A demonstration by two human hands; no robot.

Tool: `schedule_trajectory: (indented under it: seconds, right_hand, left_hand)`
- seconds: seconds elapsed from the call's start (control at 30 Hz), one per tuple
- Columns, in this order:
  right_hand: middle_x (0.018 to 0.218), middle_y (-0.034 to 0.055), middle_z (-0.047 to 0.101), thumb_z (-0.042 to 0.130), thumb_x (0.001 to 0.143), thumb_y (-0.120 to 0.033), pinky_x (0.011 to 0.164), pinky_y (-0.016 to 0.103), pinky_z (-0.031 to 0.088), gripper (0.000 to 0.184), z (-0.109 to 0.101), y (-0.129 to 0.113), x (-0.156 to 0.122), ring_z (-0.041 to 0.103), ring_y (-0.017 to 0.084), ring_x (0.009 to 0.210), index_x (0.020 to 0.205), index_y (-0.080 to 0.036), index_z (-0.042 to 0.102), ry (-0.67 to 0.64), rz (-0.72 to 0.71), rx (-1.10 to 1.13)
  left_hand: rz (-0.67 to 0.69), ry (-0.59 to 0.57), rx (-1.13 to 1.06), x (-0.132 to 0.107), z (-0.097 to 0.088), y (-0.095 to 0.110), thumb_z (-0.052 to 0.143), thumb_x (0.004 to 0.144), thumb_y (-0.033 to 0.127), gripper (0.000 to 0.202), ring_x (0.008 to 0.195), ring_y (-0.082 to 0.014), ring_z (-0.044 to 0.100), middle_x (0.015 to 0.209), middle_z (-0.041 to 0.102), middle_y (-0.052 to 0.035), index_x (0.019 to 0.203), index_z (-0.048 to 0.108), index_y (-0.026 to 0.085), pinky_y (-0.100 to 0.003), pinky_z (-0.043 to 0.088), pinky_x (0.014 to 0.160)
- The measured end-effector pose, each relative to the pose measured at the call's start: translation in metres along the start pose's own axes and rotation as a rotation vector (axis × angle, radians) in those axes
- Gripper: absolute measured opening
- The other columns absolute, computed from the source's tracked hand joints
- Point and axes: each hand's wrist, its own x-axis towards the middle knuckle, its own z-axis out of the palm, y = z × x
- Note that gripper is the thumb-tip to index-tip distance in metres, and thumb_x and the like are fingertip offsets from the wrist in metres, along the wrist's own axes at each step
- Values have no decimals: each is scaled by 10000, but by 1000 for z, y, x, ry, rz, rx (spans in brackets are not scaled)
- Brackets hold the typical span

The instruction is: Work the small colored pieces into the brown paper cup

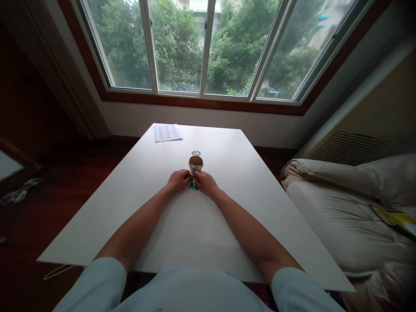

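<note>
Fingers are curled on the left hand (179, 180) and right hand (206, 182); any grip cannot be told. The cup (196, 161) is stood mouth-up, long axis upright.

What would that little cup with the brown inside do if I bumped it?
The cup might slide easily, since the white table looks smooth. On its side it could roll, because it looks round. It's probably light, as it looks small and is open at the top.
</note>
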Motion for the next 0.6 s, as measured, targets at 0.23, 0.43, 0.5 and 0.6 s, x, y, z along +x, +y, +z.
schedule_trajectory:
  seconds: [0.23, 0.43, 0.5, 0.6]
  right_hand:
    - [1136, 63, 623, 510, 939, -165, 879, 267, 453, 200, -3, 2, -1, 584, 178, 990, 975, -228, 696, 127, 14, 49]
    - [1145, 69, 616, 538, 954, -229, 842, 271, 456, 185, -4, 1, -1, 599, 179, 938, 950, -224, 723, 67, 66, 12]
    - [1135, 73, 625, 547, 956, -244, 837, 277, 453, 180, -3, 2, 0, 600, 187, 943, 973, -226, 726, 44, 83, -16]
    - [1102, 71, 646, 568, 939, -219, 852, 280, 445, 164, -1, 4, 0, 596, 197, 983, 989, -228, 724, 17, 85, -35]
  left_hand:
    - [48, 12, 32, 0, 2, -1, 543, 916, 327, 194, 823, -178, 642, 955, 725, -39, 930, 713, 234, -286, 433, 726]
    - [76, -9, 79, -2, 0, 5, 564, 900, 386, 208, 823, -190, 643, 958, 712, -50, 927, 700, 232, -301, 433, 736]
    - [99, -7, 87, -3, 0, 7, 575, 893, 416, 222, 822, -196, 643, 961, 708, -49, 939, 694, 235, -307, 431, 734]
    - [115, -13, 91, -4, -1, 8, 597, 882, 450, 241, 839, -199, 649, 971, 706, -46, 956, 686, 238, -302, 431, 727]
